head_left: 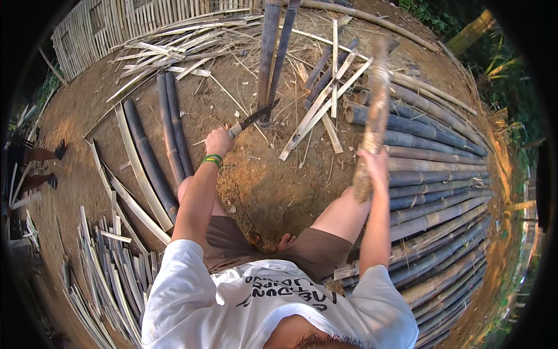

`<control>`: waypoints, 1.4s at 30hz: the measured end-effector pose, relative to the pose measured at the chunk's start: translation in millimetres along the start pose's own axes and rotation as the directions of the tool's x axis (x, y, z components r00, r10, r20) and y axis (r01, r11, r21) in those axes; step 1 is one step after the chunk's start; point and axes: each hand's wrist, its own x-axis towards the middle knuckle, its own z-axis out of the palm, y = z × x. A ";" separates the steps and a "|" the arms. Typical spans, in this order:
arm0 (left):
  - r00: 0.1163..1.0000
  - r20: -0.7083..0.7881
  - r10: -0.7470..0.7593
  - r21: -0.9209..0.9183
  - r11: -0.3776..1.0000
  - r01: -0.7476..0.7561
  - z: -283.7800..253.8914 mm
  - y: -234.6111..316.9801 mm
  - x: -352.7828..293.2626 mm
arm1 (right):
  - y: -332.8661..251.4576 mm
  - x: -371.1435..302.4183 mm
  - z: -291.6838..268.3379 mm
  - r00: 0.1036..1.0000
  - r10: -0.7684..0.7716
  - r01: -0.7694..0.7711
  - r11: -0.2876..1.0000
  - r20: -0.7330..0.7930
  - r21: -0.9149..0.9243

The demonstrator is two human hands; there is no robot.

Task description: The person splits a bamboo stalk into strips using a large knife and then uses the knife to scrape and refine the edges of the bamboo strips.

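My left hand (218, 141) is wrapped round the pale handle of a machete (256, 118). Its dark blade points to the far right, across the foot of an upright dark bamboo pole (268, 52); whether it touches or cuts into the pole I cannot tell. A second, thinner bamboo piece (283, 46) leans close beside that pole. In my right hand (375, 166) is a thick, rough wooden stick (372, 131), raised and gripped near its lower end. Motion smears the stick's upper end.
On the right lies a long row of dark bamboo poles (436, 176). Split bamboo strips (325, 110) are scattered ahead, with more strips (116, 262) stacked at lower left. Cut bamboo lengths (168, 125) rest left of my hand. A slatted fence (133, 26) stands far left.
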 end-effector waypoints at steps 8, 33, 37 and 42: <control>0.987 0.080 -0.137 -0.182 0.972 0.150 12.4 20.3 -37.2 | -52.4 -33.2 49.4 0.942 -0.197 0.220 0.974 0.270 -0.059; 0.608 -0.766 -0.209 -0.642 0.299 -0.706 -322.8 194.3 -24.9 | -52.5 -117.1 256.3 0.897 0.065 0.038 0.974 0.437 -0.224; 0.385 -0.868 -0.312 -0.483 0.351 -0.802 -313.7 189.7 -11.9 | -34.3 -120.9 266.7 0.888 0.075 0.037 0.971 0.454 -0.234; 0.449 -0.870 -0.201 -0.491 0.297 -0.819 -316.6 156.9 -7.2 | -44.3 -110.2 242.8 0.793 0.229 -0.069 0.954 0.564 -0.291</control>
